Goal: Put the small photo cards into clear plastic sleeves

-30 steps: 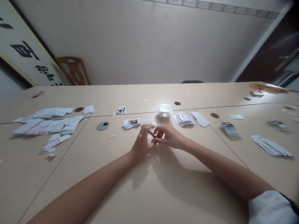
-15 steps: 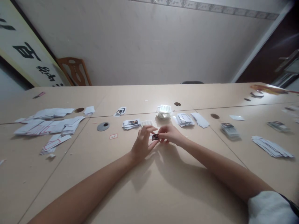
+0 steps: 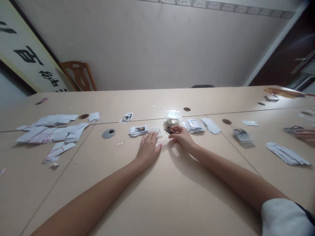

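Observation:
My right hand pinches a small dark picture card between thumb and fingers, just above the table near a clear stack of plastic sleeves. My left hand lies flat on the beige table, fingers stretched out over a small white sleeve. A small pile of picture cards sits just left of that hand's fingertips.
White cards and sleeves lie spread at the left. More white piles and a card stack sit to the right, with another pile farther right. Another person's hand touches cards at the right edge. A grey cable cap lies nearby.
My hands have come apart. The right hand carried the dark card forward toward the plastic stack; the left hand flattened onto the table over the white sleeve. Another person's hand appeared at right.

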A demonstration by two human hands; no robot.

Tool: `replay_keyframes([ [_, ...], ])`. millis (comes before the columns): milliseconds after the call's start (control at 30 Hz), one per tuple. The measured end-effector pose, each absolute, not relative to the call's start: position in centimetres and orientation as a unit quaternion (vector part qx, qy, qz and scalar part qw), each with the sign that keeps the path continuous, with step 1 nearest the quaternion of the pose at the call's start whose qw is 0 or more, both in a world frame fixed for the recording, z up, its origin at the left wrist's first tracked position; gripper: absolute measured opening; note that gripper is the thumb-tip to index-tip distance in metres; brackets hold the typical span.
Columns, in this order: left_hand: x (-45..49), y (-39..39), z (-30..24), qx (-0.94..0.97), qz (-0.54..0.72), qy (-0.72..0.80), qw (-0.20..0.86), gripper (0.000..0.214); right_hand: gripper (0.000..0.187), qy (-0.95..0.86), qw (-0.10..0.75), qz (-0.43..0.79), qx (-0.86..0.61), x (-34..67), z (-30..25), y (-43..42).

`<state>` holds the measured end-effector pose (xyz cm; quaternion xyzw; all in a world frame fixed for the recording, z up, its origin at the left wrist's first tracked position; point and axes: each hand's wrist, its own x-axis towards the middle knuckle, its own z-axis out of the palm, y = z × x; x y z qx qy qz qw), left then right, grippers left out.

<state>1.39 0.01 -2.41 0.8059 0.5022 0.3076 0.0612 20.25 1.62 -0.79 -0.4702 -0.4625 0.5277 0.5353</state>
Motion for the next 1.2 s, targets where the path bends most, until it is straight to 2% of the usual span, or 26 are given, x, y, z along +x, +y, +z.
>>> replay_keyframes([
  [267, 1.7, -0.9, -1.4, 0.851, 0.262, 0.454, 0.045, 0.025, 0.02, -0.445, 0.595, 0.498, -0.447, 20.3, -2.0, 2.3],
  [400, 1.6, -0.7, -1.5, 0.821, 0.278, 0.497, 0.042, 0.04, 0.02, -0.445, 0.605, 0.48, -0.453, 20.1, -2.2, 2.4],
  [533, 1.6, -0.4, -1.8, 0.806, 0.233, 0.539, 0.069, 0.059, 0.019, -0.468, 0.61, 0.456, -0.448, 20.0, -2.1, 2.1],
  [667, 1.5, -0.5, -1.3, 0.794, 0.254, 0.543, 0.095, 0.058, 0.029, -0.517, 0.599, 0.43, -0.435, 20.1, -2.2, 1.9],
  [800, 1.4, -0.8, -0.9, 0.786, 0.319, 0.522, 0.092, 0.06, 0.048, -0.585, 0.568, 0.417, -0.402, 19.9, -2.4, 1.7],
  [967, 1.3, -1.2, -1.0, 0.792, 0.397, 0.461, 0.056, 0.061, 0.069, -0.585, 0.549, 0.477, -0.36, 19.0, -2.3, 0.6],
  [1067, 1.3, -1.4, -0.9, 0.801, 0.417, 0.428, 0.045, 0.06, 0.065, -0.553, 0.531, 0.551, -0.33, 18.5, -2.1, -0.1],
  [1200, 1.3, -1.3, -1.0, 0.808, 0.414, 0.414, 0.063, 0.058, 0.058, -0.511, 0.533, 0.59, -0.326, 18.3, -2.0, -0.5],
])
